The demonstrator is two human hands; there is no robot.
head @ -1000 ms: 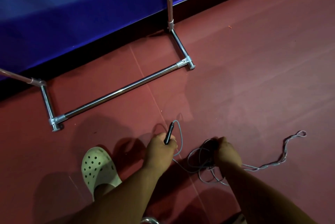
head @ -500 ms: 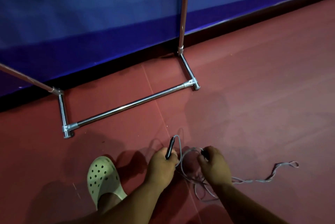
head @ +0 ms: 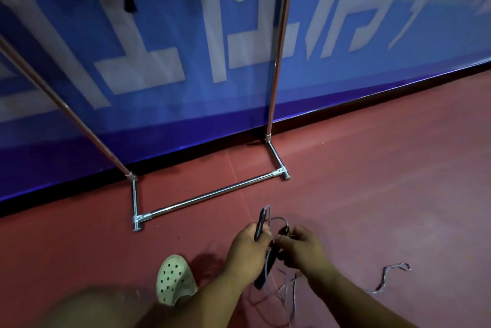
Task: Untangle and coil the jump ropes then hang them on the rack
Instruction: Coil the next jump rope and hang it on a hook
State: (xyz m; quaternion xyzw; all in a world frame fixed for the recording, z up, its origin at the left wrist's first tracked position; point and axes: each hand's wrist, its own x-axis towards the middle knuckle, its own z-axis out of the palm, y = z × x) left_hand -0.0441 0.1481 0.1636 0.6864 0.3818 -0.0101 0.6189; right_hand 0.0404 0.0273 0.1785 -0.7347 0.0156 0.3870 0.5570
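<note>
My left hand (head: 248,249) grips a black jump rope handle (head: 260,224) that sticks up past my knuckles. My right hand (head: 304,246) sits close beside it and pinches the grey rope (head: 285,293) near a small dark piece at my fingertips. A second dark handle hangs below my left hand. Grey loops dangle between my wrists, and the rope's tail (head: 390,276) lies on the red floor to the right. The chrome rack (head: 210,196) stands ahead, its base bar on the floor and two uprights rising. Dark items hang from its top.
A blue banner wall (head: 345,75) with white lettering runs behind the rack. My foot in a pale clog (head: 174,281) rests on the floor at the lower left, with my knee beside it. Red floor stretches to the right.
My head has tilted up, so more of the rack and banner shows. My hands have lifted off the floor and come together, raising the rope loops; the tail trails on the floor.
</note>
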